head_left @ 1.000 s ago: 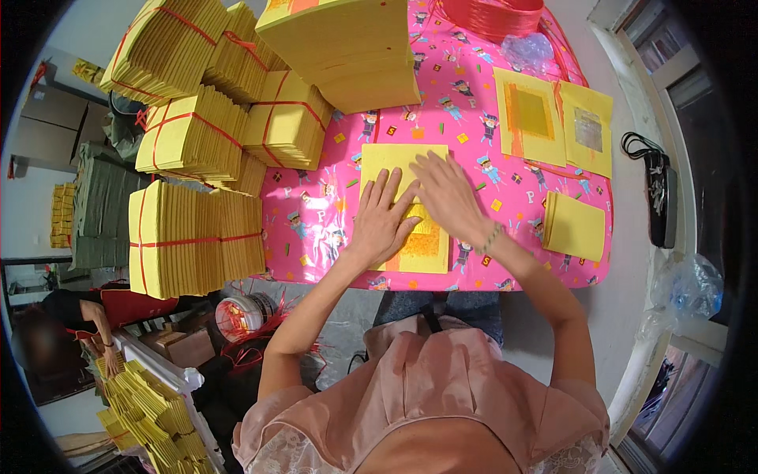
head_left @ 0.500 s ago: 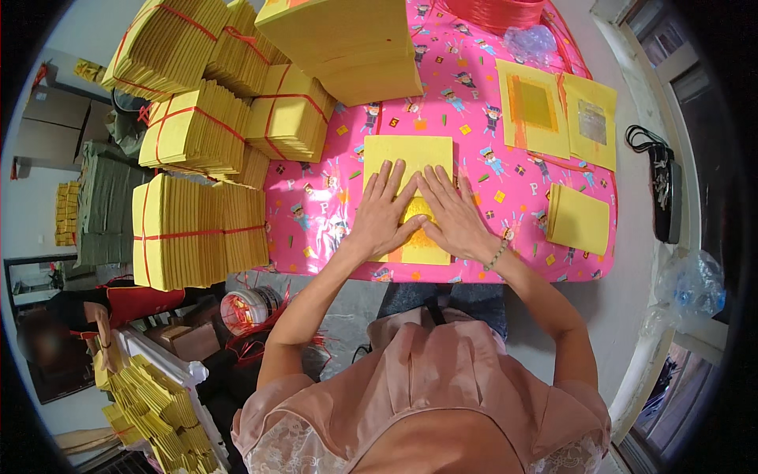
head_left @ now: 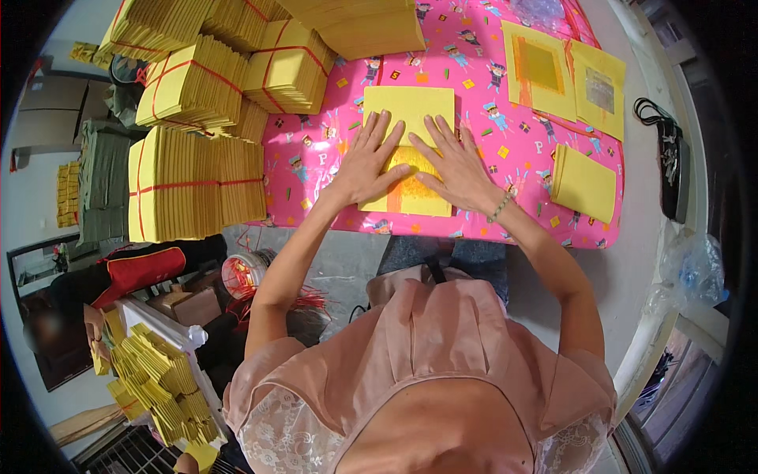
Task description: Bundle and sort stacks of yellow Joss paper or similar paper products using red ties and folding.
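Note:
A stack of yellow paper sheets [head_left: 410, 104] lies squarely before me at the table's near edge. Its top sheet bears a shiny gold patch [head_left: 414, 162] with an orange stripe below it. My left hand [head_left: 368, 164] rests flat across the stack's left side, fingers spread and thumb reaching toward the patch. Opposite it, my right hand [head_left: 456, 170] lies with spread fingers over the right side, a beaded bracelet on its wrist. Both palms face down and grasp nothing. The thumbs are apart, and parts of the sheet are hidden beneath the hands.
Bundles of yellow paper [head_left: 193, 182] tied with red string are piled at the left. Right of me lie a small yellow stack [head_left: 583, 183] and sheets with printed squares [head_left: 537, 67]. A pink patterned cloth [head_left: 312, 178] covers the table. Another person's hand [head_left: 96, 324] is at lower left.
My hands have drawn slightly apart, so more of the gold patch shows between them. The whole view has shifted, with the table now higher in the picture.

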The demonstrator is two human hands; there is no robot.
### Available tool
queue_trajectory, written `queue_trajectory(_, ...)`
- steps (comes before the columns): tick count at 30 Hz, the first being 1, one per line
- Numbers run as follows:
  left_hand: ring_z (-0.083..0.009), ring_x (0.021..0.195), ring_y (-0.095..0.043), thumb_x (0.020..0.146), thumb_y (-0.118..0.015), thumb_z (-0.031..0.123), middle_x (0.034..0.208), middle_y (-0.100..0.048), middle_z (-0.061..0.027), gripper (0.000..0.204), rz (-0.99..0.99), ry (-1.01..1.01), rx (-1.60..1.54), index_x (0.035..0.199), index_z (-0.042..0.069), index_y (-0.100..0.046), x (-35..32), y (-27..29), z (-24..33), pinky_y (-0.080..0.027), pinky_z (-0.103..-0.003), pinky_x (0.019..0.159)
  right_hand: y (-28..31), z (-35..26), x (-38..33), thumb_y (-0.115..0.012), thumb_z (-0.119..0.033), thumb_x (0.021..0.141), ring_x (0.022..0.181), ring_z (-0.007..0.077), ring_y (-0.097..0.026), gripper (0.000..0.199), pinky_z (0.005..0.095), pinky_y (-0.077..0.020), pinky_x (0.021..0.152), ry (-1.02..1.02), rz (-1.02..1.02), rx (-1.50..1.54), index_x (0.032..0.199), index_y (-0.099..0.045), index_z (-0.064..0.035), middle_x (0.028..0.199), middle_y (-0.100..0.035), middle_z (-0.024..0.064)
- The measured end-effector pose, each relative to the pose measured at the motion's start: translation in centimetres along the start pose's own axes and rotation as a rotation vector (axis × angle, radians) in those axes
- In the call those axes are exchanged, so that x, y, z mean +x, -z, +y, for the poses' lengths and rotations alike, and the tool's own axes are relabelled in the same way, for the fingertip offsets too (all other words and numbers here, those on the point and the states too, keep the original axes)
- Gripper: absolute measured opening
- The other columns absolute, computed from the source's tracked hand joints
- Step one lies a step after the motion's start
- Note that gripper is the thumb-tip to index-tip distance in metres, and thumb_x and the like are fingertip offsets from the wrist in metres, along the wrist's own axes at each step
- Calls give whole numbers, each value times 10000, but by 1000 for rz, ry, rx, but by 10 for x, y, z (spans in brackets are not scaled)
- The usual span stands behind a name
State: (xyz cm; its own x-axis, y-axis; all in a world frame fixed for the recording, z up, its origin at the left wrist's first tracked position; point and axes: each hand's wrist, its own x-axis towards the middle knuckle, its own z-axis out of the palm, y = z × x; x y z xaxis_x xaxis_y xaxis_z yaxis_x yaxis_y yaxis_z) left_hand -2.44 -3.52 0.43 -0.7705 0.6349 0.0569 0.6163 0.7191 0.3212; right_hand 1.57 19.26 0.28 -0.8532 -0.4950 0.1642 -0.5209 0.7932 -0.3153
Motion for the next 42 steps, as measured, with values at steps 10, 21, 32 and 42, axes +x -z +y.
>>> queue_trajectory(10,-343,1007,-602,857,-667,258,1193,-538,-243,482,461,512,-492,1248,16,-524,2,28,19,-462,-445,884,4,29,20,-638,-255,864,1122,271,-572,390,406,-430,979,144,150,-137,1196,-603,-52,1222,-601,124)
queue_trajectory(21,-291,926,-647,830,-710,242,1070,-599,-225,631,384,674,-904,1280,-48,-376,26,18,-4,-545,-383,761,0,15,29,-618,-212,873,1011,226,-635,247,403,-479,924,308,446,-281,1054,-653,-48,1045,-678,76)
queue_trajectory(32,-211,872,-639,879,-644,36,1110,-584,-161,535,658,841,-1259,1322,-40,-353,-126,14,-76,-575,-276,672,25,-35,-48,-704,-266,794,865,239,-581,283,378,-448,755,209,215,113,1013,-671,-90,902,-625,76)
queue_trajectory(42,-276,718,-664,851,-687,151,1125,-572,-216,586,583,858,-570,1297,-78,-383,-148,-2,-89,-566,-327,606,14,-30,-42,-715,-199,789,795,222,-575,196,342,-467,691,274,151,125,920,-695,-54,862,-599,59)
